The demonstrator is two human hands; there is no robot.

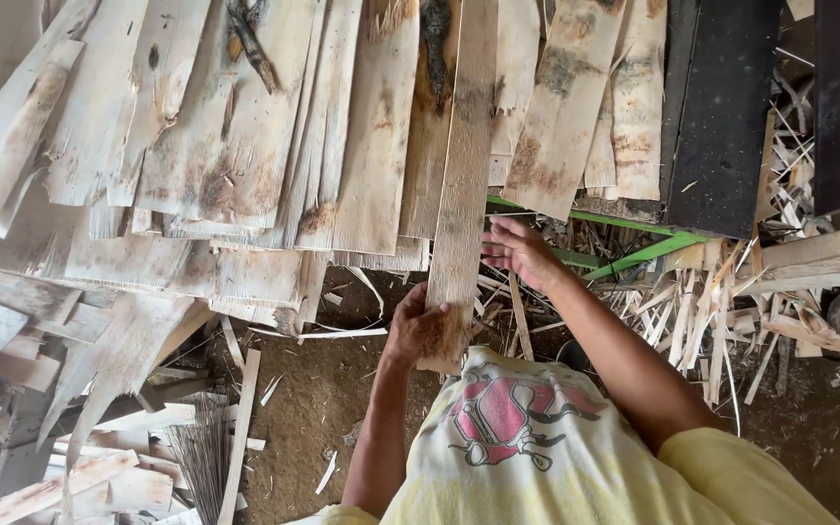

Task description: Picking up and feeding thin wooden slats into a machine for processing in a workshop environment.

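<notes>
In the middle of the view, a long narrow plank [463, 185] runs from the top of the frame down to the person's chest, lying over a stack of rough, stained wooden slabs [235, 146]. The left hand [416, 326] is wrapped around the plank's near end, fingers curled over its left edge and thumb on the face, a firm closed hold. The right hand [520, 250] hovers just beside the plank's right edge with the fingers spread and loose; it has hold of nothing, and whether a fingertip touches the wood I cannot tell. To handle the plank well from here, it seems wise to bring the free hand onto the plank higher up, so the long piece is steadied at two places and does not swing or scrape the slabs beneath; the edges look splintery, so a flat palm looks safer than a sliding grip. Right of the plank, a green bar [634, 255] slants under the pile, and a dark board [721, 117] leans beyond it. Thin splinters and offcuts [702, 311] lie scattered over the dirt floor [313, 399] to the right, and more pale boards [99, 467] lie low at the left, beside a bundle of thin sticks [201, 457]. No box, bin or basket shows anywhere: the wood is simply stacked or strewn loose. The person's yellow shirt [556, 457] fills the bottom edge.
</notes>
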